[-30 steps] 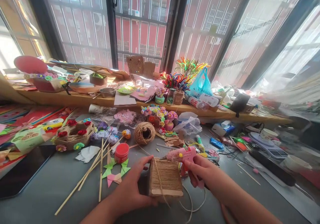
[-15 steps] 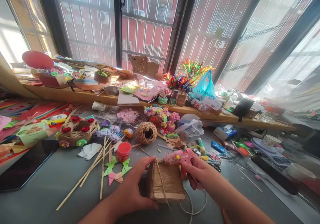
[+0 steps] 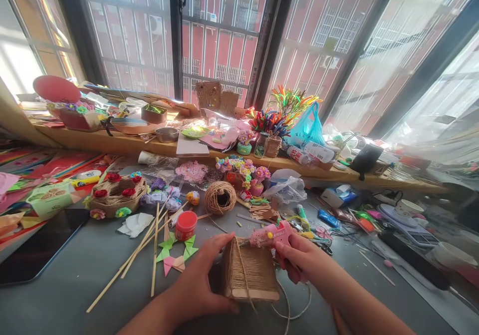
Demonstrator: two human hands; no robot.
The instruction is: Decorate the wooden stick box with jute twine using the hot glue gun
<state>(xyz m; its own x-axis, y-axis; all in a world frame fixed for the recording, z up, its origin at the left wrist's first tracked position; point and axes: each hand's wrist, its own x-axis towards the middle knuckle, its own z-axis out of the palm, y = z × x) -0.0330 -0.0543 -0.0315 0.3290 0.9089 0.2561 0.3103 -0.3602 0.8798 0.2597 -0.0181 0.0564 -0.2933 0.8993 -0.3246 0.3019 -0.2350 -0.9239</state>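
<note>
My left hand (image 3: 200, 282) grips the left side of a small wooden frame wrapped in brown twine (image 3: 250, 271), held just above the grey table (image 3: 75, 280). My right hand (image 3: 299, 257) is closed round a pink glue gun (image 3: 271, 235), whose nozzle points left at the top edge of the twine-wrapped frame. A loose strand of twine (image 3: 292, 305) trails from the frame onto the table below.
A ball of twine (image 3: 220, 197), a red-lidded pot (image 3: 186, 225), paper stars (image 3: 174, 255) and long wooden sticks (image 3: 149, 247) lie left of my hands. A woven basket with red flowers (image 3: 116, 197), a dark tablet (image 3: 37, 250) and craft clutter crowd the table; a wooden sill (image 3: 149, 148) runs behind.
The glue gun's nozzle has shifted slightly along the top edge of the frame. Both hands keep their grip; the view has barely moved.
</note>
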